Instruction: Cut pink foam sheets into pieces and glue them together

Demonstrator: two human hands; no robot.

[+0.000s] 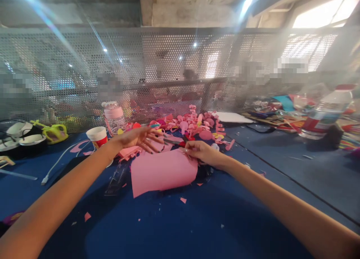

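A large pink paper sheet (163, 172) lies curled on the blue table (197, 221) in front of me. My right hand (200, 151) pinches the sheet's far right corner, fingers closed on it. My left hand (140, 137) hovers just beyond the sheet's far edge, fingers spread and stretched out, holding nothing. Between the hands lies what looks like scissors (174, 142) with a red handle. Behind them is a heap of pink paper cut-outs (194, 124).
A pink bottle (113, 117) and a paper cup (97, 136) stand at the left, near a white cable (60, 159). A clear ruler (116, 179) lies by the sheet. A plastic bottle (326, 112) stands at the right among coloured scraps. A perforated metal screen (180, 63) closes the back.
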